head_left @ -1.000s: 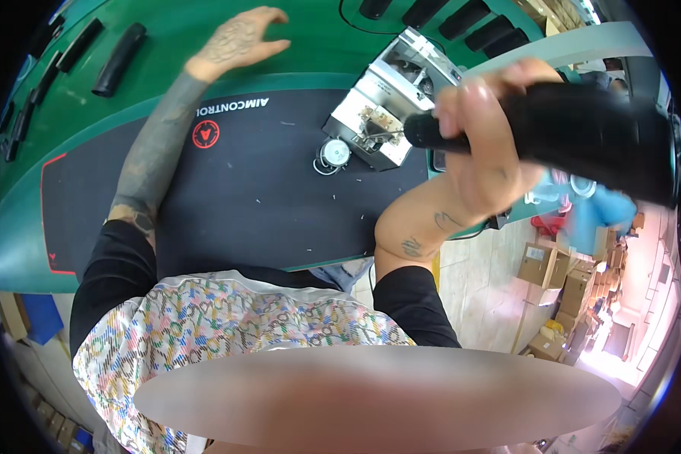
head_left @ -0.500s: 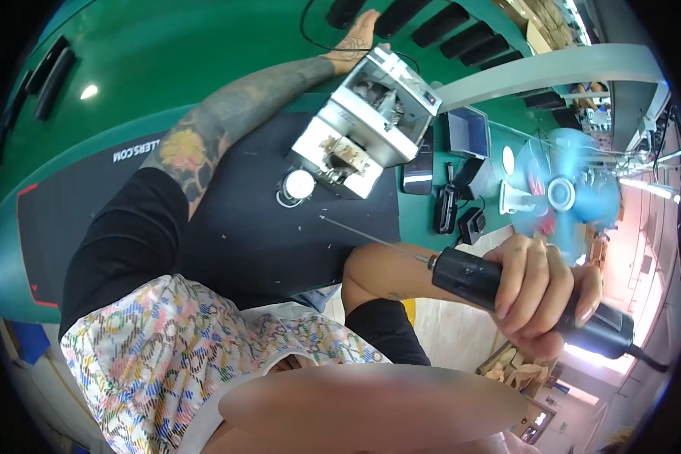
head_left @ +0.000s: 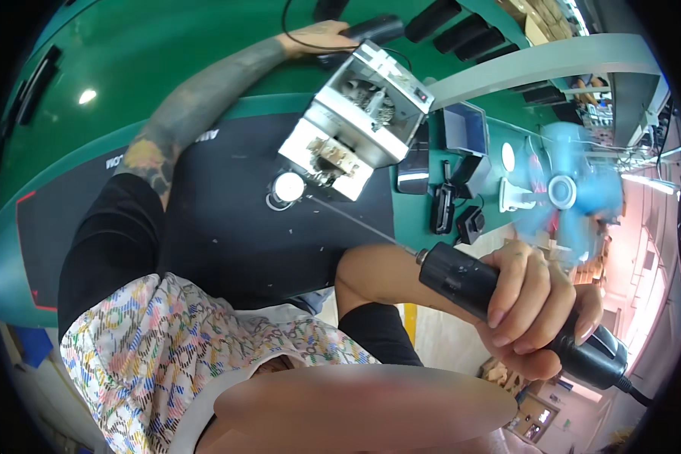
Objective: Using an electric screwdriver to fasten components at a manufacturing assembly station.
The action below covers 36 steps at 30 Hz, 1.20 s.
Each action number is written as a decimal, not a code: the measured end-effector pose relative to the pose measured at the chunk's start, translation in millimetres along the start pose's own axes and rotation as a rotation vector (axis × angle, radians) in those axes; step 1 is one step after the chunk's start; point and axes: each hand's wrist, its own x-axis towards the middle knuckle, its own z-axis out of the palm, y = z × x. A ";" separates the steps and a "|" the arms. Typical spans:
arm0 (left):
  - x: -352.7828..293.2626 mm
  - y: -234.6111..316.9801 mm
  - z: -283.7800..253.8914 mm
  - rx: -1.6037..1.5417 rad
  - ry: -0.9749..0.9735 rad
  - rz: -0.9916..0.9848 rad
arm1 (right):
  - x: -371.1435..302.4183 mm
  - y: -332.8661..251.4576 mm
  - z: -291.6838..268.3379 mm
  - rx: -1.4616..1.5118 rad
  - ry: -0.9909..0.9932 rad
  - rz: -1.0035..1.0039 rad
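My right hand (head_left: 533,303) is wrapped round a black corded electric screwdriver (head_left: 461,280). Its long thin bit points to the upper left, the tip near the front of a metal screw feeder (head_left: 348,121) with a clear cover. At the far side of the bench, my left hand (head_left: 314,36) reaches past the feeder and closes on a black, rounded, elongated piece (head_left: 374,30). The fingers are partly hidden by that piece. A small white round item (head_left: 288,186) with a ring lies beside the feeder's front corner.
Several similar black pieces (head_left: 461,34) lie along the far edge, and more (head_left: 39,85) at far left. A dark mat (head_left: 272,242) carries tiny bits. Right of the feeder are a grey bin (head_left: 465,129), black devices (head_left: 443,208), a spinning blue fan (head_left: 564,189) and a pale curved arm (head_left: 552,68).
My left hand has drawn back leftward and now has a black piece, which has tilted out of its row. The screwdriver's tip has shifted up and left toward the feeder.
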 end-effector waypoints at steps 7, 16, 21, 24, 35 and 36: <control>-186.5 21.8 -67.0 -0.207 -0.005 -0.386 | -4.7 4.8 21.7 -0.011 0.110 -0.140; -245.2 48.6 31.2 -0.152 0.353 0.385 | -9.4 9.0 39.5 0.077 0.158 -0.215; -246.5 43.4 38.5 -0.091 0.384 0.397 | -5.9 35.1 51.1 -0.138 -0.027 -0.048; -240.9 39.0 41.0 -0.106 0.360 0.397 | 7.8 57.7 43.3 -0.222 -0.257 0.075; -240.7 42.3 36.4 -0.092 0.357 0.341 | 4.1 109.2 57.8 -0.660 0.066 0.085; -239.7 41.6 36.4 -0.119 0.344 0.353 | 4.7 109.6 59.4 -0.635 0.068 0.103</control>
